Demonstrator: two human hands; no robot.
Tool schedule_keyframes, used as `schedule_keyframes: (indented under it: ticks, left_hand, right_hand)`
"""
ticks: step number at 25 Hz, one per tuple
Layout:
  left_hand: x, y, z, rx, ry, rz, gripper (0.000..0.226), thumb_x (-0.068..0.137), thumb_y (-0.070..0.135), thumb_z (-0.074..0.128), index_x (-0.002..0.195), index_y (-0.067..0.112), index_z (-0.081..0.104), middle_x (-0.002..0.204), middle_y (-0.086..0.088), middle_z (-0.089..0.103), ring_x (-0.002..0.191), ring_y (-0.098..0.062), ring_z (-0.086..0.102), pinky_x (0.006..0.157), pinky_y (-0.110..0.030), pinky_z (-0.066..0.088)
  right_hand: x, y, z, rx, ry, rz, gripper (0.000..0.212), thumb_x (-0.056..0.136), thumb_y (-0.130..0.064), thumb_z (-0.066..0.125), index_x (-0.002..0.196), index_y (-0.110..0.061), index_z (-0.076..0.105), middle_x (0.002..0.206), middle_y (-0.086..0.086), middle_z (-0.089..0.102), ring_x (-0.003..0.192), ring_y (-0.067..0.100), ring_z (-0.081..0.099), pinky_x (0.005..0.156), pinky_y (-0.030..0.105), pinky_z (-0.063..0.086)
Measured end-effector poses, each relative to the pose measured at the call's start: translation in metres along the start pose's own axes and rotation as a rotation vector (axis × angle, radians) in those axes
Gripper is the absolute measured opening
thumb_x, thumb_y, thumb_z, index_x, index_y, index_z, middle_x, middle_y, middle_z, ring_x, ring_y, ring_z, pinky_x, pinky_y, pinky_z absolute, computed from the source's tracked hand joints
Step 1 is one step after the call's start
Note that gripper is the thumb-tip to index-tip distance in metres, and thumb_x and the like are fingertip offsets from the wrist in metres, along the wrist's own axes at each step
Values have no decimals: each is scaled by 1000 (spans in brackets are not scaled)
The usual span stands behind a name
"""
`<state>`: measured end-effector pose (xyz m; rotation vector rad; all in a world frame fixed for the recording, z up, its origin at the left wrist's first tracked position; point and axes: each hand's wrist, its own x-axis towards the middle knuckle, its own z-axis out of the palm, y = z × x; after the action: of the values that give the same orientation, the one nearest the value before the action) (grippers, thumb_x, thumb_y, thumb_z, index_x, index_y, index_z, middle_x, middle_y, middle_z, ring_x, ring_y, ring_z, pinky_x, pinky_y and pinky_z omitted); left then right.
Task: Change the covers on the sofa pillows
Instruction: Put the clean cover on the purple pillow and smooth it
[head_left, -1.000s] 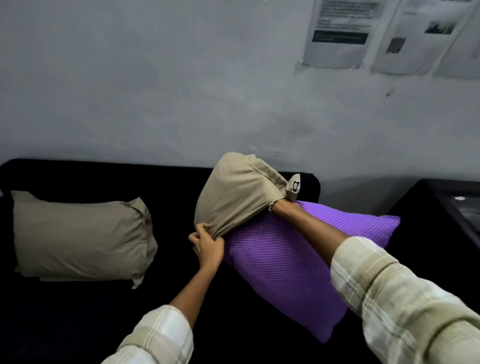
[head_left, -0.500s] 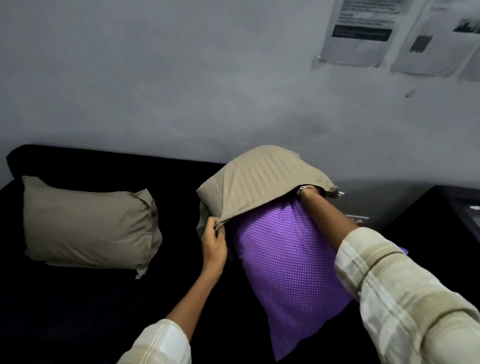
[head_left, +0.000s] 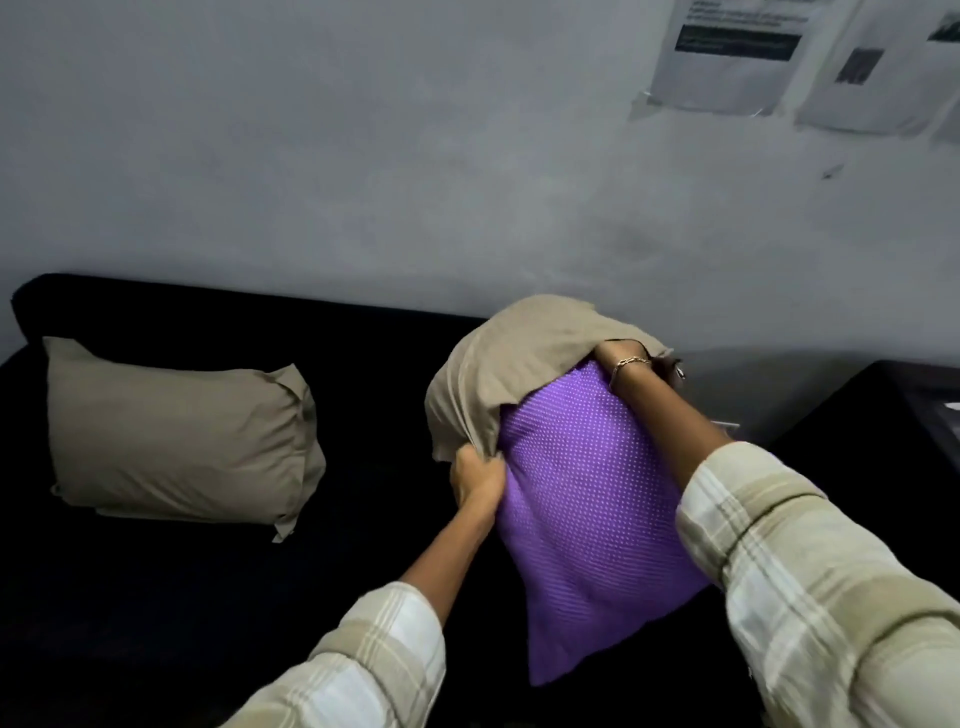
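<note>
Beige cloth is bunched in the left hand (head_left: 475, 475). Its fingers are curled tight round the lower hem of the beige cover (head_left: 519, 358), at the left edge of the purple pillow (head_left: 582, 499). The right hand (head_left: 618, 347) reaches to the pillow's upper right corner. Only the heel of the hand and a bracelet (head_left: 629, 362) at the wrist show; the fingers lie under the cover, so its grip cannot be determined.

The pillow stands on end on the dark sofa (head_left: 208, 597), tilted. The cover caps its top portion only, leaving most of the dotted purple surface exposed.

Handling:
- **Cover:** thin and limp, and likely to drag and catch on the corners. Take hold at the open hem, one hand per side, and work both sides evenly.
- **Pillow:** light and soft, and it yields under pressure. It would probably topple if released, so steady it at a corner.

A second pillow (head_left: 176, 431), in a like beige cover, lies well apart to the left on the sofa.

Not determinable:
- Whether the cover is going on or coming off.
- The type of closure.

The papers (head_left: 727, 52) on the wall are cut off and unreadable.
</note>
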<state>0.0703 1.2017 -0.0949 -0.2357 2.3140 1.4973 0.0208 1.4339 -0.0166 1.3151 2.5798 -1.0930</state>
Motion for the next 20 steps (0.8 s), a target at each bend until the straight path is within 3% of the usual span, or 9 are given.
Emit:
schedule_keyframes:
  ticks: [1, 3, 5, 7, 11, 13, 15, 18, 20]
  left_hand:
    - [0, 9, 1, -35, 44, 45, 25, 83, 9, 61, 104, -2, 65, 103, -21, 70, 99, -36, 66, 80, -35, 51]
    - [7, 28, 1, -131, 71, 106, 31, 80, -1, 53, 108, -4, 65, 107, -21, 70, 102, -34, 65, 82, -32, 48]
    - [15, 48, 3, -139, 78, 151, 34, 80, -3, 50, 109, -2, 67, 110, -19, 70, 103, -32, 64, 83, -31, 47]
    - [21, 68, 6, -97, 83, 205, 30, 80, -1, 48, 102, 2, 68, 106, -18, 71, 99, -35, 65, 81, -33, 48]
    - [27, 80, 15, 45, 56, 280, 14, 78, 2, 46, 83, 6, 59, 99, -20, 69, 95, -38, 61, 75, -36, 46]
    - [23, 81, 16, 126, 31, 322, 8, 78, 2, 47, 77, 9, 52, 97, -22, 68, 93, -40, 60, 72, -36, 43]
    - [19, 81, 15, 239, 5, 372, 8, 78, 2, 48, 76, 9, 51, 97, -25, 67, 93, -43, 59, 72, -38, 43]
    - [22, 76, -4, 420, 6, 503, 9, 78, 1, 50, 75, 8, 53, 87, -20, 68, 85, -39, 60, 68, -38, 43]
    - [32, 68, -26, 522, 90, 587, 12, 77, 0, 51, 70, 10, 54, 75, -14, 64, 77, -35, 60, 64, -38, 41]
  right_hand:
    - [-8, 3, -5, -15, 57, -50, 45, 84, -48, 62, 115, -16, 65, 118, 3, 65, 115, 22, 57, 99, 30, 40]
    - [-36, 5, -12, -190, 34, -87, 107, 47, -89, 58, 130, -22, 56, 135, 5, 56, 129, 32, 47, 109, 45, 34]
    - [-63, 10, -7, -421, -155, -118, 143, 30, -103, 45, 146, -21, 34, 155, 10, 30, 141, 37, 28, 114, 53, 24]
    - [-91, 13, 6, -472, -311, -175, 153, 30, -104, 43, 154, -20, 11, 161, 12, 10, 147, 36, 13, 118, 53, 16]
    - [-134, 41, 45, -379, -252, -170, 160, 29, -94, 59, 149, -29, -24, 159, 16, -19, 146, 42, -11, 114, 65, 7]
    - [-144, 47, 65, -295, -135, -92, 159, 34, -80, 75, 149, -29, -22, 160, 19, -9, 145, 44, 0, 109, 66, 19]
    - [-137, 53, 74, -271, -36, -116, 142, 45, -59, 83, 153, -22, -2, 151, 23, 24, 138, 43, 25, 106, 53, 33]
    - [-121, 77, 71, -78, 47, -278, 77, 57, -36, 76, 128, -21, 53, 116, 11, 65, 110, 32, 59, 93, 35, 48]
    - [-118, 83, 66, 178, 33, -286, 42, 64, -21, 76, 105, -18, 67, 93, 5, 72, 91, 28, 66, 84, 39, 55]
